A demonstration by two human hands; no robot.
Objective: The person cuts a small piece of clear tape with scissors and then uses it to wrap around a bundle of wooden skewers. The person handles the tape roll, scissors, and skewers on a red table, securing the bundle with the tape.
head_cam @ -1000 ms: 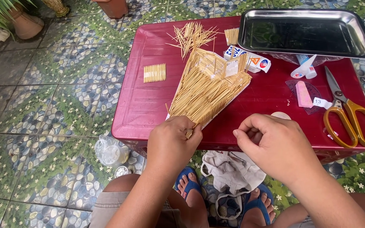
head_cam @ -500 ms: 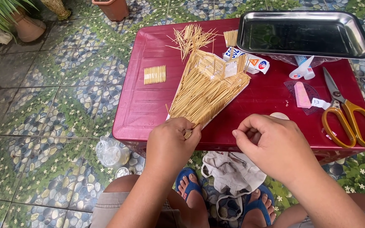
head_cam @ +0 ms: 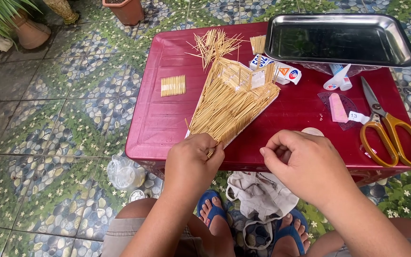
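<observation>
Toothpick model (head_cam: 231, 102) looks light and brittle; left hand (head_cam: 192, 159) fingers pinch its 6 o'clock tip, right hand (head_cam: 305, 164) fingers curl together, pinching something I cannot make out

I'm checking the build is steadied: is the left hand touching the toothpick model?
Touching. The head view shows the left hand with its fingers pinched on the near tip of the toothpick model, no gap between them.

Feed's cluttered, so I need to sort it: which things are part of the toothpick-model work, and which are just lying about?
In the work:
left hand on the toothpick model
right hand, fingers pinched
loose toothpicks
toothpick panel
glue tubes
scissors

Lying about:
steel tray
plant pots
plastic bag
cloth bag
</observation>
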